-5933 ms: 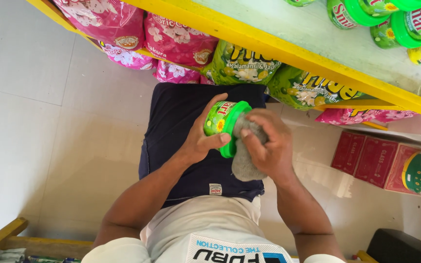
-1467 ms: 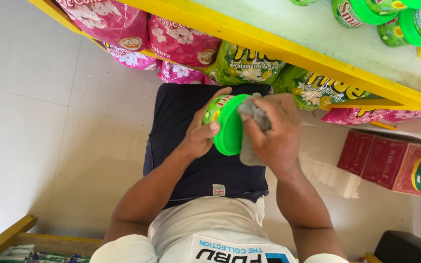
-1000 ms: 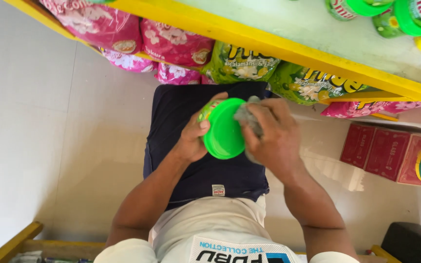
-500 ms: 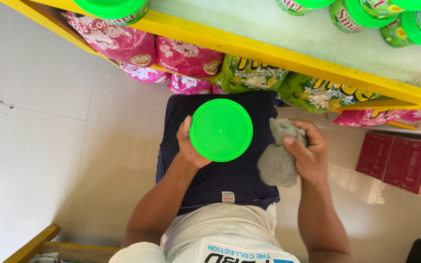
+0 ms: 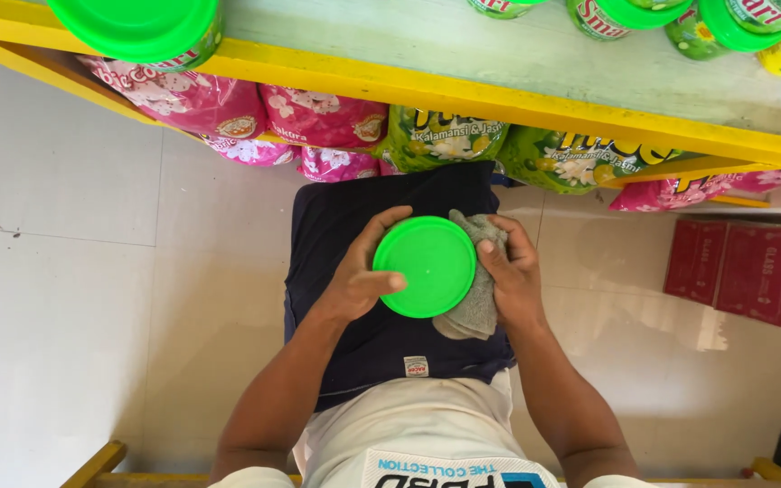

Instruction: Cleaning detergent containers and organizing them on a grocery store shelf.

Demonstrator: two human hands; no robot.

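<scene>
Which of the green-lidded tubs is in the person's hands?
The green-lidded tub at centre, held by the left hand, with the right hand pressing a grey cloth against it; the others sit on the yellow shelf.

Bright, even daylight, soft shadows, sharp focus, slight wide-angle bending at edges.

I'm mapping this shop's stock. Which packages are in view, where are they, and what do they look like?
Green-lidded tub: round, held in the left hand, grey cloth in the right hand.
Pink pouches: soft, flowered, under the yellow shelf.
Green pouches: beside them.
Green-capped jars: on the shelf.
Red cartons: floor, far right.
</scene>
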